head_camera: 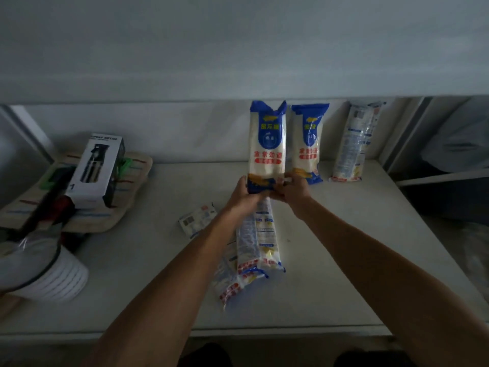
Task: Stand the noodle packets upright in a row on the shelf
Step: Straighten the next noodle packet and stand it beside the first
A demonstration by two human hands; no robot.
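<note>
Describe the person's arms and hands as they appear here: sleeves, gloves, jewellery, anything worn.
Both forearms are bare right up to the bottom edge of the picture, so no sleeves show. The left hand and right hand wear no gloves. No watch, bracelet or band shows on either wrist. The lighting is dim and the picture soft, so whether there are rings on the fingers cannot be told.

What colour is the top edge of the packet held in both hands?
Blue, above a white body; the held packet shows it in the head view.

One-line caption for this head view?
Both hands hold a noodle packet upright beside two standing packets; others lie flat.
</note>
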